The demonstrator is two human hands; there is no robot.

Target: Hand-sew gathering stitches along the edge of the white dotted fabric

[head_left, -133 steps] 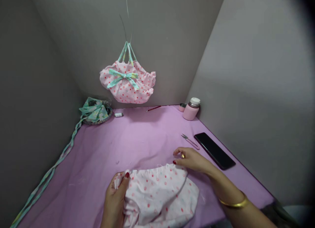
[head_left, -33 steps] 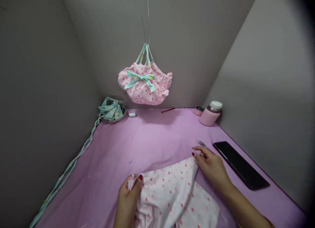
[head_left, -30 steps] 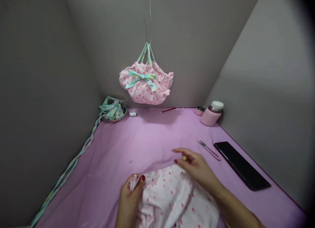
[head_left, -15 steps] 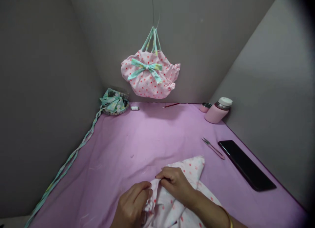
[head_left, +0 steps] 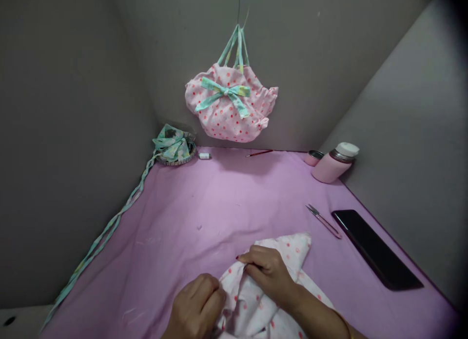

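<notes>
White cotton fabric with red dots [head_left: 252,307] lies bunched at the near edge of the table, one corner pointing away to the right. My left hand [head_left: 199,302] is closed on its left edge, knuckles up, fingertips hidden. Pinched between thumb and fingers of my right hand [head_left: 268,273] is the upper edge of the same fabric. A small stretch of cloth spans the gap between the two hands. Whether a needle or thread is in either hand cannot be made out.
Thread snips [head_left: 324,222] and a black phone [head_left: 376,249] lie at right, behind them a pink bottle [head_left: 331,168] and cup [head_left: 313,157]. A dotted garment [head_left: 230,114] hangs at the back. Green fabric strips [head_left: 173,146] fill a basket at back left, near a thread spool [head_left: 204,156].
The view has shifted slightly, so everything sits a little further right. My left hand has curled more tightly, and the hands are somewhat further apart with more cloth showing between them.
</notes>
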